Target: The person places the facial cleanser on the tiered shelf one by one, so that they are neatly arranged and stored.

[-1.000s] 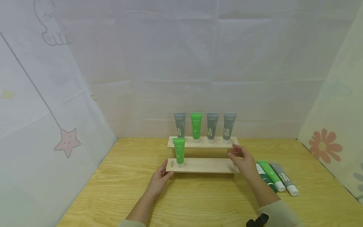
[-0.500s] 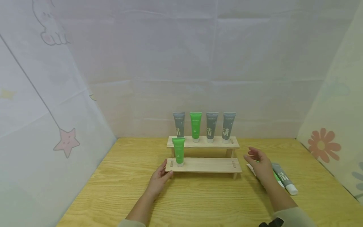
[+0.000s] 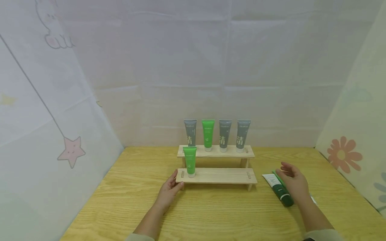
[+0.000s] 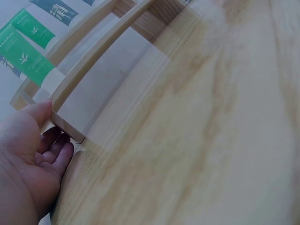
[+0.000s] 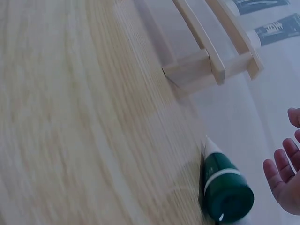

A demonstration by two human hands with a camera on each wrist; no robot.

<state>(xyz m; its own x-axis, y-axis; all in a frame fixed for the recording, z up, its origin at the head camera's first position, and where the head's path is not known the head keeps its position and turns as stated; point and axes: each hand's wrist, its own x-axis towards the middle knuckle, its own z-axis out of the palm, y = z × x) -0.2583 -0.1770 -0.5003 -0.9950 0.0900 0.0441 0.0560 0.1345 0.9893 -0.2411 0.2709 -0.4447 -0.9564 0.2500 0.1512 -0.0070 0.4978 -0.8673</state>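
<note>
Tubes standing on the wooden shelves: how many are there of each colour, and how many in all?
Grey tubes: 3
Green tubes: 2
Total: 5

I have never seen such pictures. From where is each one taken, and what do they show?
There is no machine, only a person's two bare hands. The wide picture comes from a camera on the head; the two tilted ones come from cameras on the wrists. The left hand holds the lower left end of a pale wooden two-level stand. Three grey squeeze tubes and one bright green tube stand on top; another bright green tube stands below. The right hand is beside a white and dark green tube and a partly hidden bright green tube, lying on the yellowish wooden table. It seems to hold nothing.
</note>
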